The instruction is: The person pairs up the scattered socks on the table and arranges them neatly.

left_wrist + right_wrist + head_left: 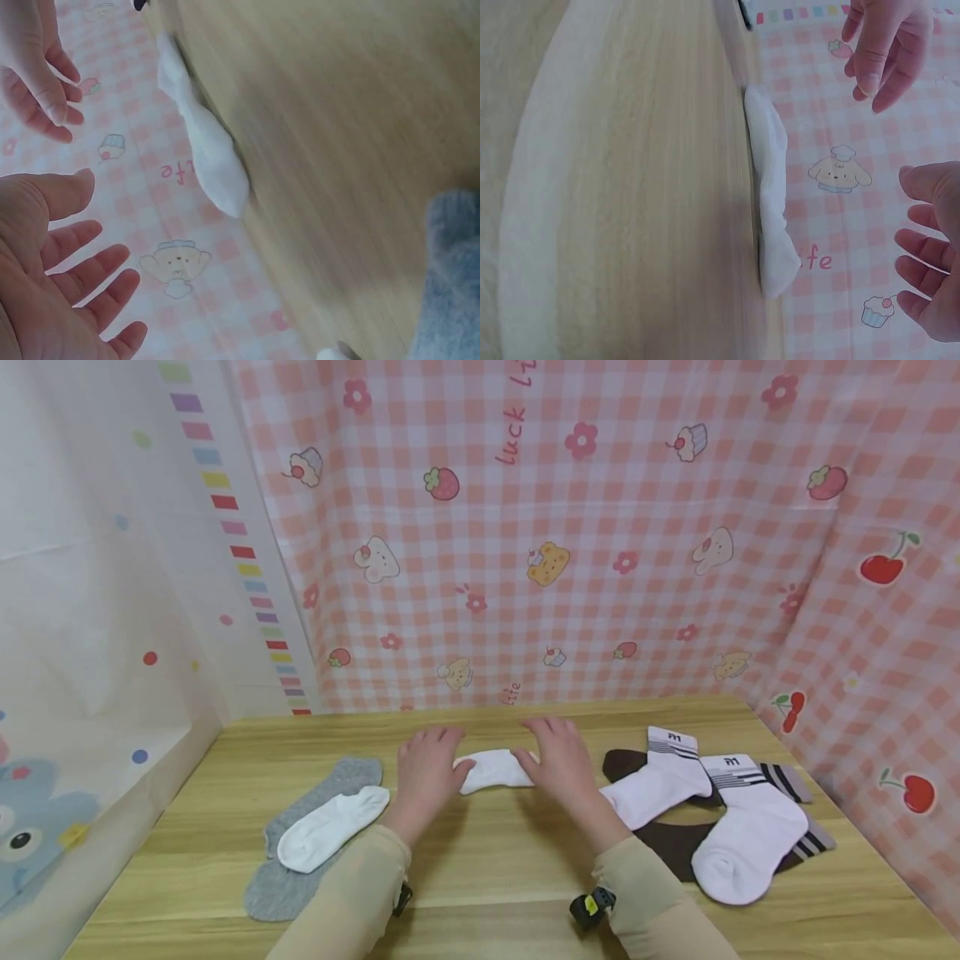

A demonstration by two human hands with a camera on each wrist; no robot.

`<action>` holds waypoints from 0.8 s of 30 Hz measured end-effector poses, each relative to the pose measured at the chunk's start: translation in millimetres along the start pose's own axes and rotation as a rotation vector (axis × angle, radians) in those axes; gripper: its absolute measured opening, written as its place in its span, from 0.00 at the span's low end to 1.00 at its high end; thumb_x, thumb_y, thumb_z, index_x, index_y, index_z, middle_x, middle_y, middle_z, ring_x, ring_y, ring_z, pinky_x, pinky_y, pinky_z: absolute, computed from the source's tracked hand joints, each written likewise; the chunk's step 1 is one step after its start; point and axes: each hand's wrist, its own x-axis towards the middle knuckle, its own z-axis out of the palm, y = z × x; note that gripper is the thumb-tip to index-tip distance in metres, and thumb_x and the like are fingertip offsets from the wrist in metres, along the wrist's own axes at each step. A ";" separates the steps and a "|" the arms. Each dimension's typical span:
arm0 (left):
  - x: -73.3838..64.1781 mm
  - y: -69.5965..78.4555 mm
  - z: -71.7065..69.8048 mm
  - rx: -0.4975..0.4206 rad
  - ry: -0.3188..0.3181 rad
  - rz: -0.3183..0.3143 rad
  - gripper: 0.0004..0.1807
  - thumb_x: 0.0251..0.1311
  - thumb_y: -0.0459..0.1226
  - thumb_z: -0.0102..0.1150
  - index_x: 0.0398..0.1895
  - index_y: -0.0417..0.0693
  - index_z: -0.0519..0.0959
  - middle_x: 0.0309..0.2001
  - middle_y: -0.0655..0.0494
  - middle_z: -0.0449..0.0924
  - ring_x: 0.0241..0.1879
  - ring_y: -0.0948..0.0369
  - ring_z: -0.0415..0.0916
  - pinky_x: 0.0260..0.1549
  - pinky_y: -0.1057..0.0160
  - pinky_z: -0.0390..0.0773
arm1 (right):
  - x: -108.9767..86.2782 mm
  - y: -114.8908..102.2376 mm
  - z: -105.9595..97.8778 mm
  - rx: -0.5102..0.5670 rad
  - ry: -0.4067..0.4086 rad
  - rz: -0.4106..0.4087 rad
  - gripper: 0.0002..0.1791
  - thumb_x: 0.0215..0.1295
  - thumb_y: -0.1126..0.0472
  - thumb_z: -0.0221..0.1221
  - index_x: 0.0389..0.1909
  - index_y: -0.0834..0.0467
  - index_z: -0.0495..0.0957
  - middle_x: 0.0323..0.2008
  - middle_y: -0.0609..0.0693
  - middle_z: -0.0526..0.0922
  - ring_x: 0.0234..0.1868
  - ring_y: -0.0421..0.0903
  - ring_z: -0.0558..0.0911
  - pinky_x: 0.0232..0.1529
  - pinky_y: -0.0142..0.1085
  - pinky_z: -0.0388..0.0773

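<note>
A small white sock (495, 770) lies lengthwise across the middle of the table, and in both wrist views it rests flat on the wood. My left hand (429, 768) is over its left end, fingers spread and loosely bent. Over the right end hovers my right hand (558, 758), thumb apart from the fingers. The left wrist view shows the left hand (67, 277) holding nothing, with a gap between it and the white sock (214, 154). In the right wrist view the right hand (934, 247) is likewise raised off the sock (769, 195) and holds nothing.
On the left, another white sock (322, 835) lies on grey socks (281, 889). White socks with black stripes (738, 852) lie over dark brown socks (667, 852) on the right. Patterned cloth (540, 635) hangs behind the wooden table (495, 868) and along both sides.
</note>
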 end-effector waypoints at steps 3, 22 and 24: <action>-2.9 1.0 -3.1 -0.008 0.033 0.020 0.23 0.58 0.44 0.69 0.55 0.47 0.79 0.54 0.46 0.80 0.55 0.44 0.72 0.52 0.41 0.68 | -0.3 -3.2 0.0 -0.005 0.014 -0.006 0.25 0.58 0.56 0.70 0.54 0.63 0.79 0.50 0.60 0.80 0.53 0.61 0.74 0.54 0.52 0.72; -17.5 -14.5 -24.2 -0.067 0.170 0.033 0.22 0.54 0.40 0.73 0.52 0.45 0.81 0.50 0.45 0.82 0.51 0.42 0.75 0.50 0.38 0.69 | -1.6 -21.0 8.6 -0.004 0.108 -0.213 0.24 0.57 0.57 0.72 0.53 0.61 0.78 0.47 0.57 0.80 0.50 0.58 0.76 0.53 0.52 0.72; -19.0 -17.3 -26.1 -0.074 0.181 0.026 0.22 0.54 0.39 0.73 0.52 0.45 0.81 0.50 0.44 0.82 0.51 0.41 0.75 0.50 0.38 0.69 | -2.1 -22.9 10.4 0.006 0.109 -0.224 0.25 0.56 0.57 0.72 0.53 0.61 0.78 0.48 0.57 0.80 0.50 0.58 0.76 0.53 0.52 0.71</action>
